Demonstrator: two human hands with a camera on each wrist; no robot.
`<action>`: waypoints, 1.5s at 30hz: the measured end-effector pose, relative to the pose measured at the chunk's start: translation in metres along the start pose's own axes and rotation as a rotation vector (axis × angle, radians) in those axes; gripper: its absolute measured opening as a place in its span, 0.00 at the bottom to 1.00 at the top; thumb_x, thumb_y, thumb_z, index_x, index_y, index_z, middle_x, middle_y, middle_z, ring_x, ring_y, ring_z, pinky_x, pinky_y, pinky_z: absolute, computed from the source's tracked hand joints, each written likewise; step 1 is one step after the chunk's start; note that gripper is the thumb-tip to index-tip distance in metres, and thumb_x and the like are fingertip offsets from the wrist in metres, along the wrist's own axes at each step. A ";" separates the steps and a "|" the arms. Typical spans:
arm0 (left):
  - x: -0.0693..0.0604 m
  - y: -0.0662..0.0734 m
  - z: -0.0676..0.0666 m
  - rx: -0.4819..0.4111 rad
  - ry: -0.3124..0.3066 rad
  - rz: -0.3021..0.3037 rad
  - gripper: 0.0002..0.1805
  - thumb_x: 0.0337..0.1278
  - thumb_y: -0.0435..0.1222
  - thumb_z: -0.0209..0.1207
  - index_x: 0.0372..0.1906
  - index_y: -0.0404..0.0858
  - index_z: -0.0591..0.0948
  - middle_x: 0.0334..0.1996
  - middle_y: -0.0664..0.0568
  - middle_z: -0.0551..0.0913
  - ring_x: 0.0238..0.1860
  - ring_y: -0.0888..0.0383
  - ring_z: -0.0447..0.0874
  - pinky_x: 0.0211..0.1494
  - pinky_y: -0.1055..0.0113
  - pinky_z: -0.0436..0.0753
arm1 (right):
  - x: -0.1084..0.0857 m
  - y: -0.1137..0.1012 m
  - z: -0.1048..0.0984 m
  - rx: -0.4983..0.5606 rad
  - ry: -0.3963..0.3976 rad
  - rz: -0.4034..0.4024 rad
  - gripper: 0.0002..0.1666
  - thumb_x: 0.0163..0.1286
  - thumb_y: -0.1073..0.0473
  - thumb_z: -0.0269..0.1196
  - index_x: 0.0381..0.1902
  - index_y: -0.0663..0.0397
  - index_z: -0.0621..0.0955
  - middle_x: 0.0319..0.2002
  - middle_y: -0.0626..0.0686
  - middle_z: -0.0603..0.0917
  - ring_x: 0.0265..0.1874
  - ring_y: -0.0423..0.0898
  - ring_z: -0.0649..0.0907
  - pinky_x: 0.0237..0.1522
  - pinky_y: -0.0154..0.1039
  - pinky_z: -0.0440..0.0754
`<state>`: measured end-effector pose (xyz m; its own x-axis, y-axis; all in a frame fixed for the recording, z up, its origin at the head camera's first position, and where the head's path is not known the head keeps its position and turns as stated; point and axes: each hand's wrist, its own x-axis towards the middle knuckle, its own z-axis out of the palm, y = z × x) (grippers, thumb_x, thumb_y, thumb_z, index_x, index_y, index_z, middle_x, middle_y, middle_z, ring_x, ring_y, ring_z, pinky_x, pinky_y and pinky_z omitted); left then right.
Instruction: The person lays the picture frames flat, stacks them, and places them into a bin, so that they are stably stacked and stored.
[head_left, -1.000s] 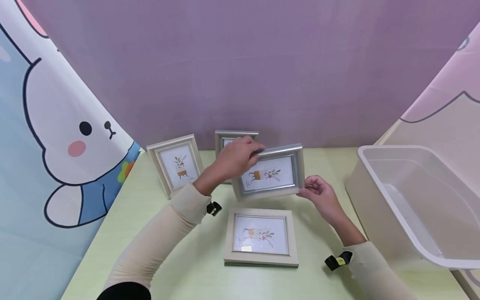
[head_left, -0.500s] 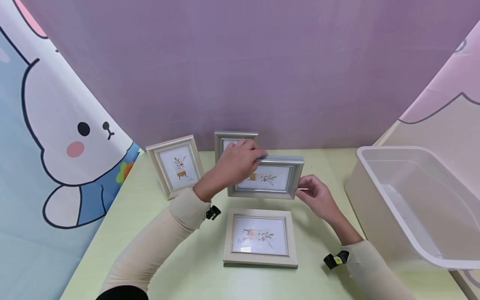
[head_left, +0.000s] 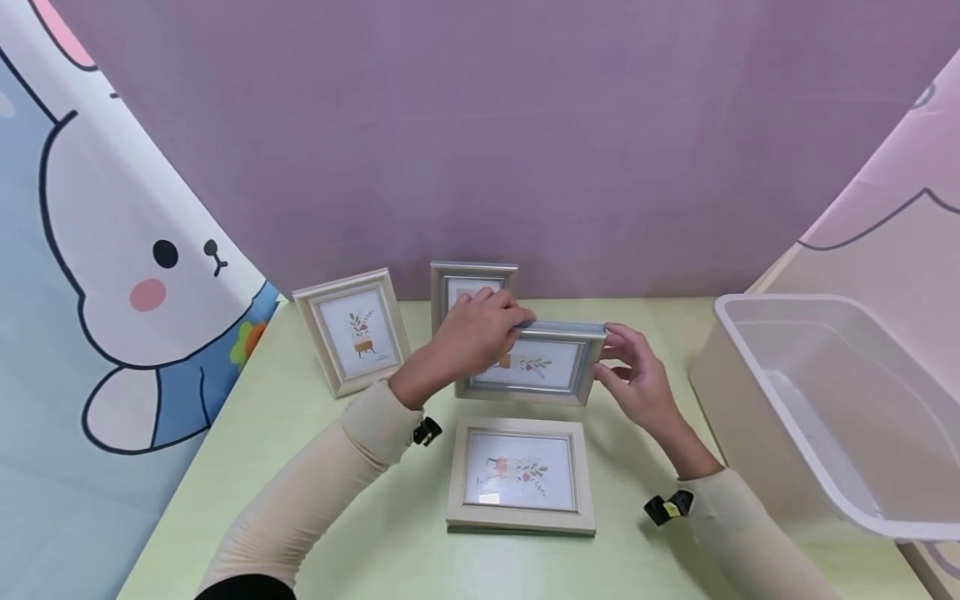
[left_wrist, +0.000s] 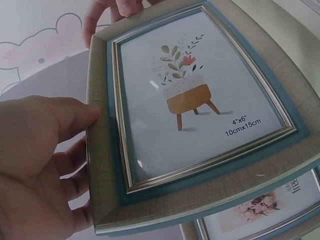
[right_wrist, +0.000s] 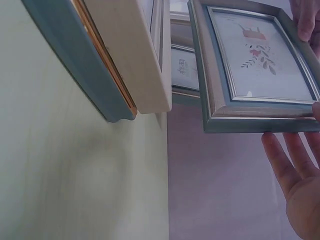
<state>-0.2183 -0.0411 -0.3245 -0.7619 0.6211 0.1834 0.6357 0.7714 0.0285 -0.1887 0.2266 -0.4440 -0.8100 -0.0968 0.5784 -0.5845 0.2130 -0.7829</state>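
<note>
A silver-grey picture frame (head_left: 532,367) with a potted-plant print is held upright, on its long side, above the table. My left hand (head_left: 480,329) grips its top edge in the head view; in the left wrist view the thumb lies on the border and the fingers go behind. My right hand (head_left: 637,375) holds the frame's right edge near the upper corner, thumb in front and fingers towards the back. Below it, a cream picture frame (head_left: 521,521) lies face up on a darker one. The held frame's back is hidden.
A cream frame (head_left: 311,312) stands at the back left. Another silver-grey frame (head_left: 474,268) stands behind my left hand, partly covered. At the right is a large white plastic bin (head_left: 731,367). The pale green table (head_left: 360,500) ends at a purple backdrop (head_left: 480,142).
The held frame has turned from tilted to nearly level and dropped slightly. My right hand has moved up along its right edge, from the lower corner towards the upper corner.
</note>
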 end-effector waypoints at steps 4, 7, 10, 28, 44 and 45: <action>0.000 0.001 0.000 -0.002 -0.001 0.000 0.18 0.75 0.39 0.54 0.63 0.53 0.82 0.55 0.55 0.82 0.54 0.53 0.78 0.49 0.57 0.78 | 0.001 0.000 0.000 -0.020 0.012 0.008 0.35 0.60 0.83 0.64 0.65 0.69 0.70 0.49 0.33 0.82 0.44 0.30 0.85 0.36 0.27 0.87; 0.000 0.003 -0.001 -0.003 -0.007 -0.003 0.18 0.75 0.39 0.54 0.64 0.53 0.81 0.56 0.55 0.82 0.55 0.53 0.77 0.50 0.56 0.78 | 0.001 -0.001 0.000 -0.033 0.027 0.019 0.34 0.59 0.83 0.65 0.64 0.68 0.72 0.47 0.33 0.82 0.42 0.30 0.86 0.34 0.28 0.88; 0.000 0.004 -0.001 -0.002 -0.013 -0.005 0.18 0.75 0.39 0.54 0.64 0.53 0.81 0.57 0.55 0.81 0.55 0.53 0.77 0.51 0.56 0.78 | 0.000 -0.001 0.000 -0.039 0.029 0.022 0.35 0.59 0.83 0.66 0.64 0.67 0.72 0.47 0.33 0.82 0.42 0.31 0.86 0.33 0.29 0.88; -0.001 0.006 0.003 -0.012 -0.025 -0.014 0.18 0.73 0.38 0.56 0.63 0.52 0.81 0.57 0.55 0.82 0.54 0.53 0.78 0.48 0.58 0.79 | 0.001 0.001 0.004 -0.088 0.070 -0.026 0.31 0.56 0.84 0.66 0.59 0.70 0.77 0.45 0.38 0.82 0.38 0.28 0.86 0.24 0.38 0.88; -0.007 -0.013 0.006 -0.052 -0.004 0.005 0.17 0.69 0.34 0.59 0.60 0.49 0.84 0.56 0.53 0.84 0.57 0.52 0.80 0.57 0.56 0.83 | -0.004 0.001 -0.002 -0.082 0.074 -0.025 0.30 0.56 0.85 0.65 0.58 0.72 0.76 0.46 0.32 0.82 0.38 0.28 0.85 0.24 0.34 0.87; -0.008 -0.015 0.006 -0.058 -0.001 0.001 0.17 0.69 0.34 0.59 0.60 0.48 0.84 0.54 0.52 0.84 0.56 0.52 0.80 0.55 0.57 0.83 | -0.004 0.001 -0.002 -0.077 0.075 -0.022 0.30 0.56 0.85 0.65 0.58 0.73 0.76 0.46 0.32 0.82 0.38 0.28 0.85 0.24 0.34 0.87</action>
<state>-0.2224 -0.0565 -0.3325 -0.7617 0.6217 0.1826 0.6422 0.7618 0.0854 -0.1860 0.2296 -0.4466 -0.7897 -0.0296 0.6127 -0.5941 0.2857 -0.7519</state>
